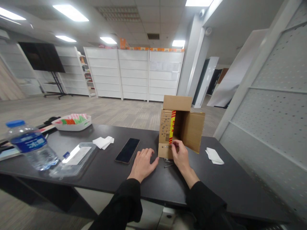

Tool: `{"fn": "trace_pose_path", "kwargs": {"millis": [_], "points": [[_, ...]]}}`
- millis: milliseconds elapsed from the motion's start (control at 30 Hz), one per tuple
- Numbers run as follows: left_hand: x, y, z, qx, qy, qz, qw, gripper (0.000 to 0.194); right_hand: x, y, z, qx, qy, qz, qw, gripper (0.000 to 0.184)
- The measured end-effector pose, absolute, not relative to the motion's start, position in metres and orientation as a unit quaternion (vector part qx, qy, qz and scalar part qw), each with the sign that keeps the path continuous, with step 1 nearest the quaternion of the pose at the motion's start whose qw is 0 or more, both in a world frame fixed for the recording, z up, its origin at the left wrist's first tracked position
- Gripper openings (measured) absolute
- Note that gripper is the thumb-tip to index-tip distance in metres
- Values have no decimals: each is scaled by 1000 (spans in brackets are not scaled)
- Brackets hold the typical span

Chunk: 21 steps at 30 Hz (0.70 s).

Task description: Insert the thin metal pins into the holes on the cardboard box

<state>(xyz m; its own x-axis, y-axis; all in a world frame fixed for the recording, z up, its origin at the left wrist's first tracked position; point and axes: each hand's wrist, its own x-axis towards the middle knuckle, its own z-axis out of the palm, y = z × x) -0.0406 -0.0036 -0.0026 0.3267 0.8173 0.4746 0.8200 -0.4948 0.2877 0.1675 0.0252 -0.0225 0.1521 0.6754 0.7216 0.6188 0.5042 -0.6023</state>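
Observation:
A cardboard box (166,124) stands on the dark table with its opening facing me and its flaps spread. Red and yellow tape runs down its front, beside a panel dotted with small holes or dark heads. My right hand (181,157) is at the lower flap, thumb and finger pinched together; what they hold, if anything, is too small to make out. Several thin metal nails or screws (168,165) lie under the flap, partly hidden by that hand. My left hand (143,163) rests on the tabletop left of the box, fingers spread, holding nothing.
A phone (127,150) lies left of my left hand. Farther left are a folded tissue (103,142), a clear plastic case (75,159), a water bottle (32,147) and a white tray (82,124) of colourful packets. Another tissue (214,156) lies right of the box.

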Motion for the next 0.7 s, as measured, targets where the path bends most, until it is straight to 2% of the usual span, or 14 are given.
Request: {"fn": "trace_pose_path", "kwargs": {"millis": [233,433,700], "points": [[-41,-4,-3,-814,-503,-291,6,17,167,24,-20,-487,-671,-9,559,14],[-41,-4,-3,-815,-502,-290,11,17,165,18,-15,-464,-716,-26,521,15],[-40,-5,-2,-814,-502,-291,7,16,165,12,-16,-514,-723,-96,452,15]]}}
